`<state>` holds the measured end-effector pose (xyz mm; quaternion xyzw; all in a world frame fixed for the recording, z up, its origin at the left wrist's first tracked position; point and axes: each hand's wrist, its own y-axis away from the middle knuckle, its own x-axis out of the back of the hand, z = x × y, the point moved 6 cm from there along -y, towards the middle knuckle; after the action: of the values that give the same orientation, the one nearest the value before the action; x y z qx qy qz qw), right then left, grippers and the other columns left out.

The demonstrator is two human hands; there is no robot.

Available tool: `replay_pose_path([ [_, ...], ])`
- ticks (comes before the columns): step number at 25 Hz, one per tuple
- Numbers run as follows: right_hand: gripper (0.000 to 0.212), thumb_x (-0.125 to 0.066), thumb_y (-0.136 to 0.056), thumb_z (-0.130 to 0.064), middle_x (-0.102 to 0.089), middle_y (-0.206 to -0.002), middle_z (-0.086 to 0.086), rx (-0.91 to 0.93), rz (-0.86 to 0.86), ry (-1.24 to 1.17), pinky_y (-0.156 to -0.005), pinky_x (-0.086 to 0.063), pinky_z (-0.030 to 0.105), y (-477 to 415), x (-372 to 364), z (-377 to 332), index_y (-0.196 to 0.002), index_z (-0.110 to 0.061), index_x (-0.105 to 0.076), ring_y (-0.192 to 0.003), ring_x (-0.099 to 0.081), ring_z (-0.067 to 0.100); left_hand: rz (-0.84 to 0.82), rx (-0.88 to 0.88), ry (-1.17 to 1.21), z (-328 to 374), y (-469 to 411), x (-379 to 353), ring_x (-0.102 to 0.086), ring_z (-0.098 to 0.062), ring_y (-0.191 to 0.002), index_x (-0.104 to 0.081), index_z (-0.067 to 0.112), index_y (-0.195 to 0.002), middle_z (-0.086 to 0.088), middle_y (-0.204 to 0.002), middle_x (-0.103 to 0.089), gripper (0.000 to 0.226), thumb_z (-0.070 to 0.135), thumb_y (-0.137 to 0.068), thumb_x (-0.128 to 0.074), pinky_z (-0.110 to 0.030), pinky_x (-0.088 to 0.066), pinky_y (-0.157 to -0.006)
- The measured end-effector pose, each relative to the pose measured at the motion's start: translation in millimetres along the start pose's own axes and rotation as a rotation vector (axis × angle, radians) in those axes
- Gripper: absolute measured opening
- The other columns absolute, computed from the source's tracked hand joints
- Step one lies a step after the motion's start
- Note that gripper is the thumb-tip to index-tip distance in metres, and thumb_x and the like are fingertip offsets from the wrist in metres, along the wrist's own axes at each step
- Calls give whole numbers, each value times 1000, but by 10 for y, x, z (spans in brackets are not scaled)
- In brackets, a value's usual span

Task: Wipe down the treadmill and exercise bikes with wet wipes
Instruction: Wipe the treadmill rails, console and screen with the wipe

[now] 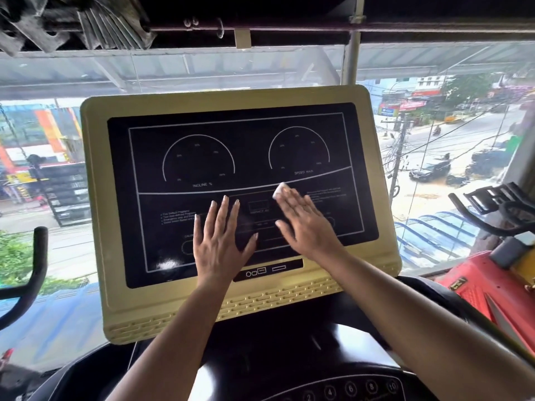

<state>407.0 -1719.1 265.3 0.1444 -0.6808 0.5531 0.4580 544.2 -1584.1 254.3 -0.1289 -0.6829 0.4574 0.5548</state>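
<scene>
Rightward, red exercise bike [474, 287] beside treadmill [95, 198].

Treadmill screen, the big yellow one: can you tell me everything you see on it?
The treadmill screen is a glossy black panel in a pale yellow, plastic-looking frame, tilted back toward the person. White lines draw two dials marked INCLINE % and SPEED, with small text below. Slots run along its bottom edge, above them a port strip. The left hand lies flat on it; the right hand presses a white wipe against it.
</scene>
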Motion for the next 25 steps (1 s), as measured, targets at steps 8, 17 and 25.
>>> replay_pose_path([
  [8, 65, -22, -103, -41, 3, -160, 16, -646, 166, -304, -121, 1, 34, -200, 79, -117, -152, -3, -1, -148, 4, 24, 31, 6, -21, -532, 138, 138, -19, -24, -149, -30, 26, -154, -2, -161, -26, 79, 68, -88, -39, -50, -9, -121],
  [17, 71, -12, -94, -44, 5, -159, 16, -194, 111, -253, -122, 0, 35, -717, -153, -1738, -152, -3, -4, -148, 7, 23, 87, 42, -67, -1315, 213, 384, -21, -25, -149, -35, 24, -152, -3, -159, -31, 80, 68, -86, -38, -52, -13, -121],
  [25, 60, -31, -96, -35, -23, -156, 13, 317, 81, -100, -119, -22, 41, -924, -157, -1981, -148, -4, -30, -145, -21, 24, 51, 126, -69, -1842, 140, 503, -12, -22, -151, -19, 17, -157, -5, -163, -12, 103, 82, -78, -32, -50, -7, -121],
])
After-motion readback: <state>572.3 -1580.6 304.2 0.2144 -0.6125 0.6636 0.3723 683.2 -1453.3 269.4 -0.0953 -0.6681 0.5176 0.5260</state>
